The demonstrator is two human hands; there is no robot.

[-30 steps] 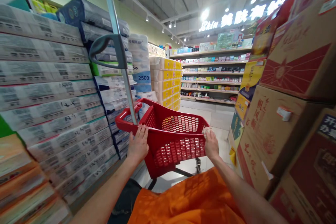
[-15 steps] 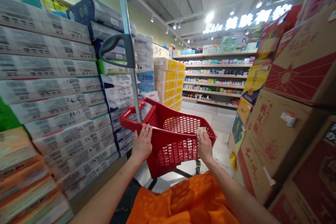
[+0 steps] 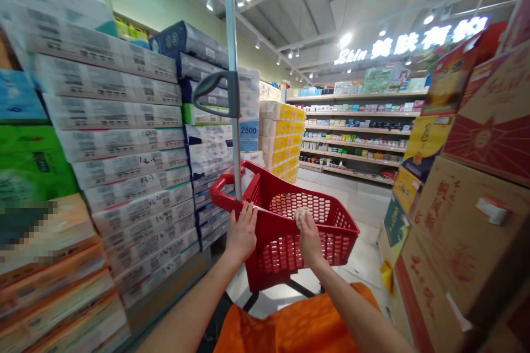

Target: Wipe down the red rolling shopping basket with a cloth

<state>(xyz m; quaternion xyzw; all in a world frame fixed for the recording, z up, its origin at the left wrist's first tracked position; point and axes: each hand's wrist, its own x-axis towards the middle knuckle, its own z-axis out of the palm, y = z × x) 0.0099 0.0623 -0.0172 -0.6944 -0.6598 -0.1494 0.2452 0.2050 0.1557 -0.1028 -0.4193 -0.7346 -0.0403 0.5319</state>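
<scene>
A red plastic basket cart (image 3: 281, 231) with perforated sides stands in front of me. A metal pole with a grey handle (image 3: 234, 94) rises from its left end. My left hand (image 3: 243, 231) rests on the near rim close to the pole's foot, fingers extended and holding nothing. On the same rim, farther right, my right hand (image 3: 309, 238) presses a crumpled pale cloth (image 3: 302, 216), its fingers bent around it. Part of the cloth is hidden under the fingers.
Stacked white packages (image 3: 120, 116) rise on the left, with yellow-marked packs (image 3: 285, 135) beyond. Cardboard boxes (image 3: 439, 231) line the right side. Product shelves (image 3: 351, 135) stand at the back.
My right hand has slid left along the rim with the cloth, closer to my left hand. The view has turned left, so the cart appears farther right. My left hand stays on the rim.
</scene>
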